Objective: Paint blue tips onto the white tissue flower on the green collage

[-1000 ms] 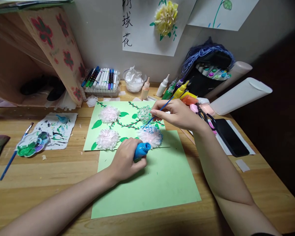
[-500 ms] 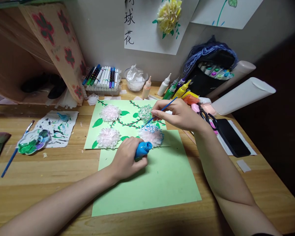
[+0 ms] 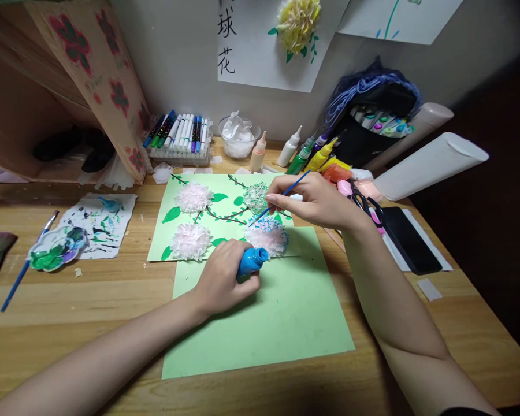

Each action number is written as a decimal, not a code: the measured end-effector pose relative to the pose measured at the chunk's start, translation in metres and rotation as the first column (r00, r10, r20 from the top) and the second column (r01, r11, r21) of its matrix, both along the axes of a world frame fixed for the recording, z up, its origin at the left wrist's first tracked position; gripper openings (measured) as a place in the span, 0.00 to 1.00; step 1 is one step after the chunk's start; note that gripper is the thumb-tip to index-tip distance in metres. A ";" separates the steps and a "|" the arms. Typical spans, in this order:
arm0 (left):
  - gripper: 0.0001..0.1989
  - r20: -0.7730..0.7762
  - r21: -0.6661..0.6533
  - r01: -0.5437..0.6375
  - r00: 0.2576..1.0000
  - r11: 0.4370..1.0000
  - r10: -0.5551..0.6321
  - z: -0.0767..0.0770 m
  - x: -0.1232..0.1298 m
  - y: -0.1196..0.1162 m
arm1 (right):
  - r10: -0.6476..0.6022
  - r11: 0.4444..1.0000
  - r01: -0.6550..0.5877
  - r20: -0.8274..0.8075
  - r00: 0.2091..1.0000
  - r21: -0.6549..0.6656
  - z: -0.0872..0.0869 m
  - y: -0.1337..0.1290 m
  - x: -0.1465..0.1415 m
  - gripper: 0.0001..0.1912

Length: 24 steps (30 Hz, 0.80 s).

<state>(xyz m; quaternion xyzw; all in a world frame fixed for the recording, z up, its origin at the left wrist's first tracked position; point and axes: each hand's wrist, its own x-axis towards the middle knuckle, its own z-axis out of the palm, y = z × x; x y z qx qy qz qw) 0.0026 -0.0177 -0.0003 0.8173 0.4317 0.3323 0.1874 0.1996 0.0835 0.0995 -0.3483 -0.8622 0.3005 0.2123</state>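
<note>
My left hand (image 3: 225, 280) is wrapped round a blue paint bottle (image 3: 252, 262), uncapped and tilted with its mouth to the right. Between thumb and fingers, my right hand (image 3: 309, 199) pinches a thin blue paintbrush (image 3: 292, 188). The brush tip points down and left at the upper edge of a pale pink paper flower (image 3: 266, 238) with blue specks; whether it touches cannot be told. That flower sits on a light green sheet (image 3: 158, 234) with painted leaves and stems, two plain pink flowers (image 3: 191, 241) and a green-speckled one (image 3: 255, 197). A second green sheet (image 3: 260, 329) lies under my left hand.
A palette (image 3: 56, 248), another brush (image 3: 15, 286) and a paint-stained tissue (image 3: 108, 231) lie at left. Behind stand markers (image 3: 182, 136), a glass bowl (image 3: 240, 138) and several paint bottles (image 3: 289, 147). Scissors (image 3: 366, 205) and a phone (image 3: 407, 240) are at right.
The view has shifted slightly, so the background sits a little higher. Both hands keep nearly the same pose, still holding the bottle and the brush.
</note>
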 end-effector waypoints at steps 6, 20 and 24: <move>0.09 -0.001 0.001 0.001 1.000 1.000 -0.001 -0.001 0.000 -0.001 | 0.022 1.000 -0.022 0.026 0.999 0.015 0.000 0.001 -0.001 0.15; 0.09 -0.010 0.014 -0.002 1.000 1.000 0.002 -0.002 0.000 -0.001 | 0.010 0.998 -0.016 0.087 0.996 0.067 0.000 -0.001 -0.003 0.16; 0.09 -0.008 0.015 0.001 1.000 1.000 -0.001 -0.001 0.000 -0.001 | -0.017 0.997 0.015 0.032 0.999 0.071 0.001 -0.001 0.001 0.16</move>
